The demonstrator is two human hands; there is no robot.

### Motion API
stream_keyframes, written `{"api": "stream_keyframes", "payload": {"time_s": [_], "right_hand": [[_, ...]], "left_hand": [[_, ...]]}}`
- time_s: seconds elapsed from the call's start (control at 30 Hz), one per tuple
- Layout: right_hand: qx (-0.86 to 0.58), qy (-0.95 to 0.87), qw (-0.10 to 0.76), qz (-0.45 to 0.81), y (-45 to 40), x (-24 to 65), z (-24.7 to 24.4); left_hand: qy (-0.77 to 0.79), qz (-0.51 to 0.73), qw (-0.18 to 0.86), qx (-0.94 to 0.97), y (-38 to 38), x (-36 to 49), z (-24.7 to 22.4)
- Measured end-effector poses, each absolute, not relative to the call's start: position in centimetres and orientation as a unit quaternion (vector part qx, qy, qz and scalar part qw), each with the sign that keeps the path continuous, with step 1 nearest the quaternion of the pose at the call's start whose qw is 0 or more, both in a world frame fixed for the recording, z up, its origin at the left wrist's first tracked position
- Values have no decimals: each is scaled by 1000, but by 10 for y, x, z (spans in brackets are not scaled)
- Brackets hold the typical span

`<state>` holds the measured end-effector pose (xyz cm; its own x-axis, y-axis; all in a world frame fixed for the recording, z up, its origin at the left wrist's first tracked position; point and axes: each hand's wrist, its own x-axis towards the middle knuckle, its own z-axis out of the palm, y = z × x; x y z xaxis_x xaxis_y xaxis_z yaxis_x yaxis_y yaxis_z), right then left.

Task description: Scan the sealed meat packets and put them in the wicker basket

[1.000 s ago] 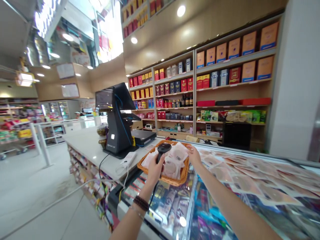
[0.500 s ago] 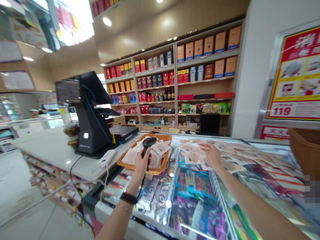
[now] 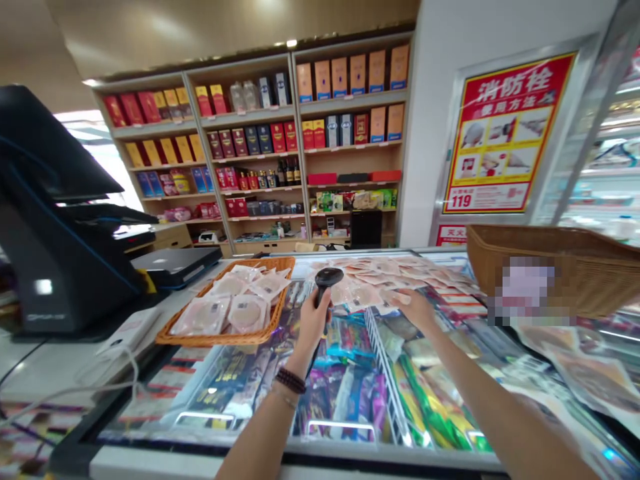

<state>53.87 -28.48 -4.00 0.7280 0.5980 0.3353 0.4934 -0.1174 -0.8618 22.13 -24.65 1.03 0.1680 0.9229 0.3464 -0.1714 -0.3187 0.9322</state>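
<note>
My left hand (image 3: 314, 321) is wrapped round the handle of a black barcode scanner (image 3: 329, 276), whose head sits above the freezer's glass top. My right hand (image 3: 416, 310) is at the near edge of the spread packets, its fingers closed on the edge of a flat clear packet (image 3: 386, 301). More flat packets (image 3: 395, 267) overlap across the glass beyond both hands. Left of the scanner, an orange wicker basket (image 3: 273, 327) holds several flat packets (image 3: 249, 312) with round, pale contents.
Beneath the glass of the chest freezer (image 3: 165, 427) lie colourful wrapped goods. A black checkout terminal (image 3: 55, 220) and a flat dark device (image 3: 177, 263) stand at the left. A brown basket (image 3: 565, 243) sits at the right. Shelves of boxes (image 3: 250, 143) line the back.
The view has swung right, bringing the brown basket fully in. My left hand has carried the scanner from over the wicker basket to the packets. My right hand stays at the packets.
</note>
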Motion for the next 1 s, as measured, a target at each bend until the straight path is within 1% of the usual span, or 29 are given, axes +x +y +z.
{"api": "stream_keyframes", "payload": {"time_s": [0.23,0.5,0.7,0.8,1.0], "right_hand": [[-668,-410,614,94,-292,541,-40],[-591,-285,737,163,-292,513,-39],[-497,-225,813,203,-284,478,-35],[-467,-235,829,197,-280,468,-34],[-467,-256,818,215,-272,454,-48]], "left_hand": [[325,512,524,599,-255,243,-19],[316,504,547,589,-263,234,-22],[304,495,551,599,-269,238,-23],[292,491,553,606,-271,239,-25],[289,481,558,611,-272,239,-27]]}}
